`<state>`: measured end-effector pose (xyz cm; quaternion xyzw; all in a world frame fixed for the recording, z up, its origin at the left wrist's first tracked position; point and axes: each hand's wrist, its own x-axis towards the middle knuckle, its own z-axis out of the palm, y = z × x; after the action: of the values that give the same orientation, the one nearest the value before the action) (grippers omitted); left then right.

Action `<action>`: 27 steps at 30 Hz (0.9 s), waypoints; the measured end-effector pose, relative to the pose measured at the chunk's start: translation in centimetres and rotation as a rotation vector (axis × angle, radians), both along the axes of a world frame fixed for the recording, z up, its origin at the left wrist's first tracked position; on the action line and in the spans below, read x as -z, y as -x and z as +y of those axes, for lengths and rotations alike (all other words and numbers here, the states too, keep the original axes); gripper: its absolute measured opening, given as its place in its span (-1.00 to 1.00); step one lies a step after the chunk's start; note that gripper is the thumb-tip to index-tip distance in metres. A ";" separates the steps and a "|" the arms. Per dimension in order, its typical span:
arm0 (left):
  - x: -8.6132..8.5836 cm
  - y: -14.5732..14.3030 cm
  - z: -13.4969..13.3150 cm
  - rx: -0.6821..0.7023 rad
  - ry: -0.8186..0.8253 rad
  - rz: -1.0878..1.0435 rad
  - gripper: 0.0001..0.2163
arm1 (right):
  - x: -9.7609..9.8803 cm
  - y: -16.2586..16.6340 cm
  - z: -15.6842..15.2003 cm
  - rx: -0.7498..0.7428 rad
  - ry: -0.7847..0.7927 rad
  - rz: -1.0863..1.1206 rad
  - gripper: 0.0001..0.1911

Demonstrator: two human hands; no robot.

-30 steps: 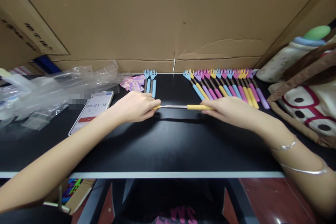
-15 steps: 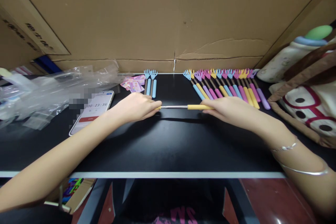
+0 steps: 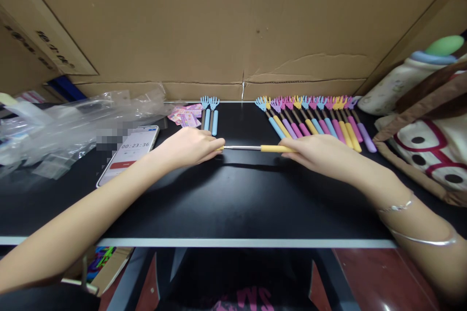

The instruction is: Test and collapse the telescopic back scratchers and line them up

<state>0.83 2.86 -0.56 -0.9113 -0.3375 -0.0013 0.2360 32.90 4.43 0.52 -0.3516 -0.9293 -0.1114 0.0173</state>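
Note:
A yellow telescopic back scratcher [image 3: 255, 148] lies crosswise over the black table [image 3: 233, 194], its thin metal rod drawn out. My left hand [image 3: 189, 146] is closed around its claw end at the left. My right hand [image 3: 317, 151] is closed around the yellow handle at the right. Behind my right hand, several more scratchers [image 3: 314, 121] in blue, yellow, pink and purple lie in a row. Two blue scratchers [image 3: 210, 115] lie side by side behind my left hand.
A phone [image 3: 128, 153] showing a running timer lies left of my left hand. Crumpled clear plastic bags [image 3: 69, 124] fill the left side. Pink cards [image 3: 184, 116] lie near the back. A cardboard wall [image 3: 233, 29] closes the rear. A brown-trimmed bag [image 3: 426, 141] stands at right.
The phone's timer ticked from 00:23:35 to 00:23:36. Both hands keep their hold on the yellow scratcher and have hardly shifted.

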 end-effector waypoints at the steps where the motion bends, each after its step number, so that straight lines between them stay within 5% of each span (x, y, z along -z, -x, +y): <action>1: 0.0 0.0 0.0 0.002 -0.006 -0.008 -0.74 | -0.1 0.0 0.0 0.001 0.002 0.004 -0.72; 27: -0.9 -0.2 -0.6 0.052 0.030 -0.050 -0.72 | -2.0 -1.1 0.2 0.048 0.090 0.065 -0.73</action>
<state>1.06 2.29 0.33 -0.9228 -0.3194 -0.0254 0.2138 33.97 4.58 2.52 -0.3777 -0.9236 -0.0583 0.0289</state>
